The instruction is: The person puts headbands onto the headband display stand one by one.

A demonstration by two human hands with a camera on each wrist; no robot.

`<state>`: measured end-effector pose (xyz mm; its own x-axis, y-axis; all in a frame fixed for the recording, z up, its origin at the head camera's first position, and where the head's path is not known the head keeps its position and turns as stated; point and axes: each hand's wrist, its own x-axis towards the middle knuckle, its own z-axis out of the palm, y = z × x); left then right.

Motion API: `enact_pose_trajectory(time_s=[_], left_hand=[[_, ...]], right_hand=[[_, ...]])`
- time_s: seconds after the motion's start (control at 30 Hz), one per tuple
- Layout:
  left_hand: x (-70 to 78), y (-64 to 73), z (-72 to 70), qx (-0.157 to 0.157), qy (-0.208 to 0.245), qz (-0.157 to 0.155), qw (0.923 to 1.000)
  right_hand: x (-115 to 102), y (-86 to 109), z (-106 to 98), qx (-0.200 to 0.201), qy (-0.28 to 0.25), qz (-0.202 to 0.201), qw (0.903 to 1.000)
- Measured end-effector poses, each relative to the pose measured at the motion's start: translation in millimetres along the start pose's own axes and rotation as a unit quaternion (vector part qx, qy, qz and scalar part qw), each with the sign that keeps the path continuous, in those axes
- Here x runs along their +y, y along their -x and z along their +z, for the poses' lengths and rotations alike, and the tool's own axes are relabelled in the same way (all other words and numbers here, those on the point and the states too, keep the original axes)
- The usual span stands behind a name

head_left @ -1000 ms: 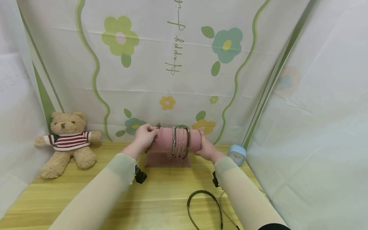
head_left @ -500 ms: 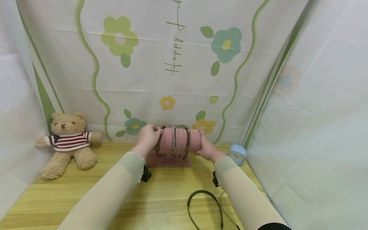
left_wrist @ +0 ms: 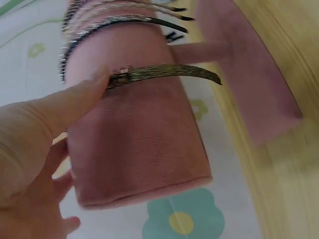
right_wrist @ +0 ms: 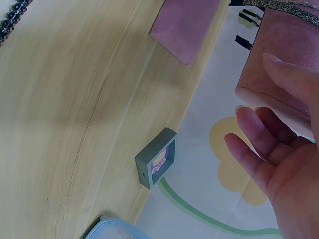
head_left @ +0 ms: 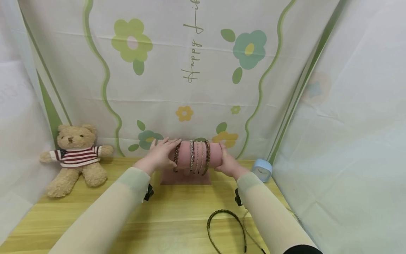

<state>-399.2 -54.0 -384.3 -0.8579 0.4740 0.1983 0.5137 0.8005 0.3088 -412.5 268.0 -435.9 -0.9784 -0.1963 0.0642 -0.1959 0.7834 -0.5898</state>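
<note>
Head view: see a dark beaded headband (head_left: 176,158) around the pink roll (head_left: 184,155), toward its left end, right at the left hand (head_left: 158,154). Looks light and springy, probably stiff along the band and more delicate at the beading; likely drags slightly on plush rather than slipping. Best held by the plain sides near the ends; in the left wrist view, runs to a bare tip jutting past the roll, well out from the left thumb. Has that thumb touching it, with the left fingers loosely extended behind and wrapped around nothing. Find the right hand (head_left: 229,164) gripping the roll's far end, thumb on the front, fingers bent beside the end face.

Between the hands, nearer the right, note a silvery band (head_left: 191,157), two pale bands (head_left: 202,155) and a bronze band (head_left: 207,157). Leaves bare plush beside the dark one.

Below both hands, note the base (head_left: 185,179) on the wooden table (head_left: 165,218). Mind the cloth backdrop (head_left: 206,88) close behind the hands. Offers more room leftward, up to the teddy bear (head_left: 74,155), and nearer the body, short of a loose headband (head_left: 223,211). Allows less beyond the right hand, beside the blue clock (head_left: 262,170) and small frame (right_wrist: 157,158).
</note>
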Motion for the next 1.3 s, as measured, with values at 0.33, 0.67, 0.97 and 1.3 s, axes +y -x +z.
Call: enact_pose_trajectory(time_s=[0.33,0.67,0.97,1.3], left_hand=[[11.4,-14.0,9.1,0.014,-0.028,0.022,0.9993],[30.3,-13.4,13.7,0.037,-0.041,0.022,0.9982],[78.2,18.2,57.5,0.303,0.044,0.252,0.9182],[116.2,62.9,148.2,0.042,0.065,0.095,0.9925]], right_hand=[[-3.0,4.4,2.2,-0.001,-0.004,-0.001,1.0000],[-2.2,-1.4,6.5,-0.004,0.002,0.007,1.0000],[-5.4,1.3,1.4,0.005,-0.008,-0.016,0.9998],[-1.4,0.7,0.8,0.003,-0.006,-0.005,1.0000]])
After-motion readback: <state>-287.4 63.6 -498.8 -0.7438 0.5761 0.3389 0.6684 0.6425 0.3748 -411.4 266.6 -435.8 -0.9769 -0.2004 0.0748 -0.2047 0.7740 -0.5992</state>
